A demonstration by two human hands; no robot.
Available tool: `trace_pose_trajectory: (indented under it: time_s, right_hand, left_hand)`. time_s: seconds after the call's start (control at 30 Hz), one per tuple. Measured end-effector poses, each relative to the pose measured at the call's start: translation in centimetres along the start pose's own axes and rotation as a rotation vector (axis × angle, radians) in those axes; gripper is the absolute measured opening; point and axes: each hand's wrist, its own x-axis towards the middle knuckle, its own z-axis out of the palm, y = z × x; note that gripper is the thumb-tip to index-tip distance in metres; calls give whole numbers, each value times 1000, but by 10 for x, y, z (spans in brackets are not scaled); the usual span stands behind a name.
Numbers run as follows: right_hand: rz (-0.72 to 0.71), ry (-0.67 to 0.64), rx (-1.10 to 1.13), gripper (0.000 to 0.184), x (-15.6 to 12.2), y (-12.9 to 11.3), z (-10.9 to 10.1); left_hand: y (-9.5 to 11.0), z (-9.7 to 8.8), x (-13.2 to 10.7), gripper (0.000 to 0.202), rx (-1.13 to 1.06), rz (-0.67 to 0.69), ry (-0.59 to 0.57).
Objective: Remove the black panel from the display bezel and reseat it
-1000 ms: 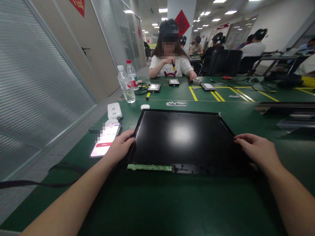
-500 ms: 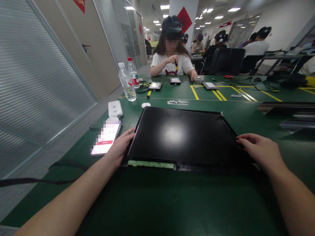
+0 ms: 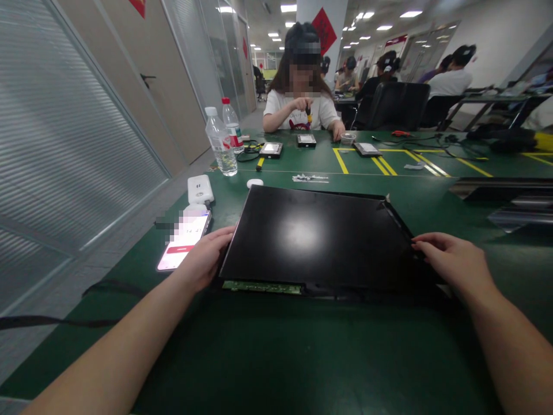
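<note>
A black LCD panel (image 3: 276, 253) lies face up in front of me within a thin black frame (image 3: 397, 214). Along its near edge shows a narrow green circuit board (image 3: 261, 287), partly covered by the panel. My left hand (image 3: 209, 256) grips the panel's left edge, with its fingertips partly hidden behind that side. At the right edge, my right hand (image 3: 453, 259) pinches the rim between thumb and forefinger; whether it has the panel, the frame or both I cannot tell.
Left of the panel lie a lit phone (image 3: 184, 239) and a white power bank (image 3: 200, 190). Two water bottles (image 3: 221, 144) stand farther back. Across the green table (image 3: 302, 357) a person holds a screwdriver (image 3: 309, 114) near several hard drives (image 3: 271, 150). Metal strips (image 3: 501, 187) lie right.
The panel's left side has shifted slightly, covering more of the frame and the circuit board. My hands stay at the two side edges. The view has moved a little.
</note>
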Motion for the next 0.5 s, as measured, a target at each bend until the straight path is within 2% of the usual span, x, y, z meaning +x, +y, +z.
trace_pose_trajectory:
  time_s: [0.07, 0.17, 0.23, 0.33, 0.5]
  right_hand:
    - [37, -36, 22, 33, -2, -4, -1]
    - [67, -91, 65, 37, -6, -8, -2]
    - [54, -102, 86, 38, -7, -8, -1]
    - [23, -105, 112, 39, -6, -5, 1]
    - [-11, -112, 119, 36, -1, 6, 6]
  left_hand:
    - [0, -3, 3, 20, 31, 4, -1]
    - [-3, -9, 7, 22, 117, 30, 22]
    - [-5, -13, 7, 25, 204, 103, 55]
    - [-8, -15, 7, 27, 354, 214, 42]
    - [-8, -16, 8, 25, 616, 328, 63]
